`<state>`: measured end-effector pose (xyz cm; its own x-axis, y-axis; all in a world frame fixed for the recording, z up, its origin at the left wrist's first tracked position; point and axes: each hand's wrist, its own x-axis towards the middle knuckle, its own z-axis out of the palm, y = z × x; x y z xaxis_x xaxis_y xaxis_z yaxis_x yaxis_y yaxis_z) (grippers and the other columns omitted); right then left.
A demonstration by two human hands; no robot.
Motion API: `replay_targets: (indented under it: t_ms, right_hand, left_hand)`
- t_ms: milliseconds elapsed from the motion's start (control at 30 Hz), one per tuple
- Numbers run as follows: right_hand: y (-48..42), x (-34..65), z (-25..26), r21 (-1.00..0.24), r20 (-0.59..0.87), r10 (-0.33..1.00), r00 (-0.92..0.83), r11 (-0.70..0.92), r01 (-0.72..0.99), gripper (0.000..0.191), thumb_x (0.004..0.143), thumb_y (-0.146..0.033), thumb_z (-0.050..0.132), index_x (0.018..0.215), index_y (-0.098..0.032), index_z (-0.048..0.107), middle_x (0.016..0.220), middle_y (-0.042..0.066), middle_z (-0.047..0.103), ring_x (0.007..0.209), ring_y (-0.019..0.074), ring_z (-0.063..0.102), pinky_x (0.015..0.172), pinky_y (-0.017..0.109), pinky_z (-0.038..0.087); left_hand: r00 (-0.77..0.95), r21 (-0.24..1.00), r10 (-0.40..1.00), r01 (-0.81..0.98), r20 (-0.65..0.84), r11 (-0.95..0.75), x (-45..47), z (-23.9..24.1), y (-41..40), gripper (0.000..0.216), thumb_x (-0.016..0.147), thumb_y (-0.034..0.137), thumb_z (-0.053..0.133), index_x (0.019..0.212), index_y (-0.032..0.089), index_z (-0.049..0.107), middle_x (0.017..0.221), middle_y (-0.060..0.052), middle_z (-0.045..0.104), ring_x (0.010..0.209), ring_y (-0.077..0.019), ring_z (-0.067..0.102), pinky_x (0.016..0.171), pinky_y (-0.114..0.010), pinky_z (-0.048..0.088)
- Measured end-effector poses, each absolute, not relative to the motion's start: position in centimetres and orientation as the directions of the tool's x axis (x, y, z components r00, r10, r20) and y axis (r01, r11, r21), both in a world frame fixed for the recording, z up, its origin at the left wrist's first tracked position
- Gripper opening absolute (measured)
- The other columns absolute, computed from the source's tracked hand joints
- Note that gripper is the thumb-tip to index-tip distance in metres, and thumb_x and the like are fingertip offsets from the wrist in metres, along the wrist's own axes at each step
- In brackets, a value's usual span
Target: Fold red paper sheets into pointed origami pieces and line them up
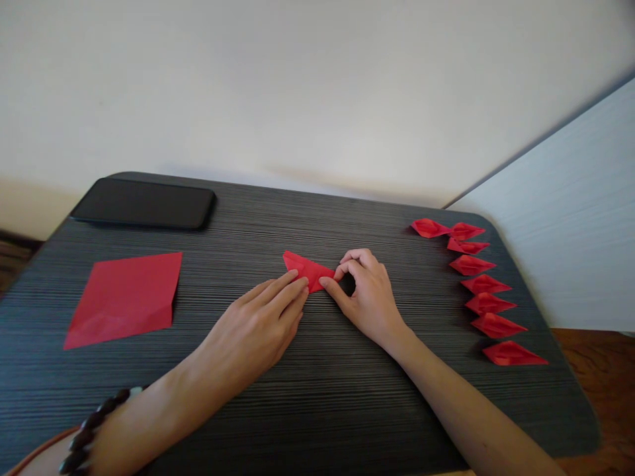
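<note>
A small folded piece of red paper (308,267) lies on the dark table in front of me, its pointed end aimed up and left. The fingers of my left hand (265,320) are held together and press down on its lower left part; the thumb is hidden. My right hand (367,297) pinches the paper's right tip between thumb and forefinger, the other fingers curled behind. A dark beaded bracelet (89,430) circles my left wrist.
A flat red paper sheet (129,297) with a creased corner lies to the left. Behind it rests a black phone (146,203). Several folded red paper boats (483,284) line the right side of the dark table (317,410). A pale wall (297,86) stands behind.
</note>
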<state>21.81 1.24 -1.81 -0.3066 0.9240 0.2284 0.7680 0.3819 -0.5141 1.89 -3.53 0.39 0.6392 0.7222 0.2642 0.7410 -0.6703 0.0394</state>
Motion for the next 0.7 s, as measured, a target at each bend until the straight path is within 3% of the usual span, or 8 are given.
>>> replay_targets:
  t_ms: [333,700]
  right_hand:
    - [1.33,21.82,-1.83,-0.515,0.214,0.932,-0.292,0.362,0.777,0.024,0.082,-0.044,0.062,0.077,-0.020,0.059,0.097,0.005,0.056,0.092,0.0211,0.055,0.079,0.037,0.041]
    - [1.28,21.62,-1.83,-0.504,0.210,0.936,-0.282,0.351,0.789,0.025,0.086,-0.044,0.055,0.079,-0.020,0.059,0.095,0.006,0.057,0.089,0.0207,0.055,0.075,0.037,0.040]
  left_hand:
    - [0.643,0.037,0.730,0.744,0.232,-0.667,1.74,0.37,-3.69,0.039,0.086,0.013,0.049,0.124,0.014,0.056,0.123,-0.010,0.061,0.117,-0.0278,0.054,0.093,-0.044,0.053]
    - [0.671,0.011,0.712,0.726,0.206,-0.688,1.53,0.22,-3.80,0.040,0.085,0.013,0.051,0.124,0.011,0.056,0.125,-0.012,0.059,0.119,-0.0292,0.053,0.095,-0.044,0.051]
